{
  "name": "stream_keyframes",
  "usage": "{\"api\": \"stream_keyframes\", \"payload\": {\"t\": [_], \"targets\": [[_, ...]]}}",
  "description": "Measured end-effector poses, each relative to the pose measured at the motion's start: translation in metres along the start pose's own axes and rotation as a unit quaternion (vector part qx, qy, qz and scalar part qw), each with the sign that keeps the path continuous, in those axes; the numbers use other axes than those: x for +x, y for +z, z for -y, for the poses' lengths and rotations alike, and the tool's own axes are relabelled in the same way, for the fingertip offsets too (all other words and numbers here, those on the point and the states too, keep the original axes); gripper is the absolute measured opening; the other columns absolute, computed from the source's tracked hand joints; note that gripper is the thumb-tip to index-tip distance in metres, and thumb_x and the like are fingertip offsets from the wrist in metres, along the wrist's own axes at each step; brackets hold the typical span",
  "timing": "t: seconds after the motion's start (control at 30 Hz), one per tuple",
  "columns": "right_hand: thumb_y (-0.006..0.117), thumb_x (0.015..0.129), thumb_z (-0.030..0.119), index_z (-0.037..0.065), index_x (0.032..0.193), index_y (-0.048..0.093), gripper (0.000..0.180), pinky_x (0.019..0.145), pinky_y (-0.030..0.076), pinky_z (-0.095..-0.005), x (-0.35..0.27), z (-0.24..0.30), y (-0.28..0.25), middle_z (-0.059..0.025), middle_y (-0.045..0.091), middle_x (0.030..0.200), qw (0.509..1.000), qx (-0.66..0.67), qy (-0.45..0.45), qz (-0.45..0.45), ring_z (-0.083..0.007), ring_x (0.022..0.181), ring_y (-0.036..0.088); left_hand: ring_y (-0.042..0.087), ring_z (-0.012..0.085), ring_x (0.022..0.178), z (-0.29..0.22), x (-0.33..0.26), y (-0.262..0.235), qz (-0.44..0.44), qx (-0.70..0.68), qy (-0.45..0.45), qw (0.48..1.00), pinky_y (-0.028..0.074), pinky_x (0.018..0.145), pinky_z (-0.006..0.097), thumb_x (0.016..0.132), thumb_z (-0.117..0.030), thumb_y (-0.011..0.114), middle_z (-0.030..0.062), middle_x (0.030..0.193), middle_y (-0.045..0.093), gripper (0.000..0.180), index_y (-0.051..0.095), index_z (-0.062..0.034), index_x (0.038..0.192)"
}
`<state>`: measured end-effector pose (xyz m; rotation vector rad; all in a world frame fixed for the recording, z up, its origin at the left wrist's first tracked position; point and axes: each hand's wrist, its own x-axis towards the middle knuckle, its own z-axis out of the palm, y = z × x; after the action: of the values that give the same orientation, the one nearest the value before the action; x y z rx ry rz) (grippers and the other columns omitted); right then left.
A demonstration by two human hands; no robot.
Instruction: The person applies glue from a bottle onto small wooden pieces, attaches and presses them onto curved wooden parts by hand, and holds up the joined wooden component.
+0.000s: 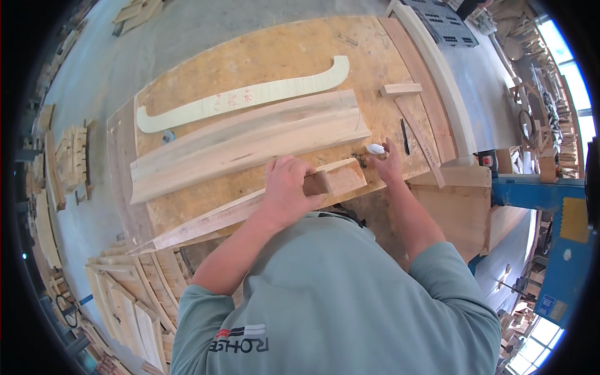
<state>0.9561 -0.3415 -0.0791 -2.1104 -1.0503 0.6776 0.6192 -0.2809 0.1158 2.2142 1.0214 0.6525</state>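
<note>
My left hand (287, 189) is closed over a long wooden piece (215, 217) lying along the near edge of the table, its fingers curled beside a shaded brown face near the blocky right end (347, 178). Farther right, my right hand (387, 164) pinches a small white object (375, 149), whose kind I cannot make out. Dark crumbs (361, 160) lie on the tabletop next to it. Just beyond both hands rests a wide, curved wooden board (250, 140). Behind that lies a pale, thin template (250, 97) with hooked ends and red handwriting.
On the worn worktable (281, 44), a small wood block (400, 90), a dark pen-like stick (405, 136) and a thin curved strip (420, 140) lie at the right. A blue machine (537, 197) stands right of the table. Wooden frames (128, 300) are stacked at the lower left.
</note>
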Motion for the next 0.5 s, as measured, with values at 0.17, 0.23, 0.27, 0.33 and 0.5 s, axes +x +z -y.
{"api": "stream_keyframes", "payload": {"t": [0.17,0.23,0.27,0.33,0.5], "targets": [[0.086,0.071,0.015,-0.001,0.151,0.037,0.095,0.105,0.047,-0.0409,-0.024,-0.036,-0.022,-0.0223,0.053,0.138,0.993,-0.105,-0.026,-0.051,-0.0330,0.128,0.054,0.058,0.0329,0.097,0.005,0.003,0.005,-0.035,-0.005,0.021,0.999,0.042,0.093,0.045,0.059,-0.017,0.085,0.0112,0.094,0.063,0.044,0.060,-0.0065,0.094],[0.084,0.074,0.015,-0.001,0.150,0.039,0.089,0.105,0.046,-0.0413,-0.045,-0.046,-0.029,-0.0217,0.054,0.136,0.990,-0.090,0.019,-0.106,-0.0320,0.128,0.054,0.059,0.0329,0.095,0.008,0.004,0.005,-0.037,-0.012,0.020,0.999,0.043,0.093,0.045,0.059,-0.015,0.084,0.0113,0.092,0.063,0.043,0.060,-0.0057,0.093],[0.084,0.074,0.015,-0.001,0.150,0.039,0.089,0.105,0.046,-0.0413,-0.058,-0.048,-0.032,-0.0217,0.054,0.136,0.989,-0.093,0.017,-0.110,-0.0320,0.128,0.054,0.059,0.0329,0.095,0.009,0.005,0.004,-0.039,-0.016,0.023,0.999,0.043,0.093,0.045,0.059,-0.015,0.084,0.0113,0.092,0.063,0.043,0.060,-0.0057,0.093],[0.080,0.078,0.020,-0.002,0.142,0.048,0.075,0.106,0.045,-0.0418,-0.089,-0.047,-0.030,-0.0212,0.060,0.129,0.981,-0.048,0.076,-0.169,-0.0343,0.119,0.058,0.061,0.0323,0.097,0.010,0.006,0.001,-0.033,-0.010,0.020,0.999,0.044,0.094,0.044,0.059,-0.010,0.080,0.0121,0.093,0.065,0.038,0.061,-0.0052,0.092],[0.078,0.080,0.018,-0.001,0.138,0.053,0.066,0.104,0.046,-0.0409,-0.157,-0.063,-0.013,-0.0204,0.061,0.124,0.983,-0.038,0.084,-0.160,-0.0331,0.116,0.059,0.061,0.0328,0.096,0.013,0.011,-0.003,-0.058,-0.016,0.059,0.996,0.044,0.094,0.043,0.060,-0.009,0.077,0.0135,0.093,0.064,0.036,0.061,-0.0043,0.092]]}}
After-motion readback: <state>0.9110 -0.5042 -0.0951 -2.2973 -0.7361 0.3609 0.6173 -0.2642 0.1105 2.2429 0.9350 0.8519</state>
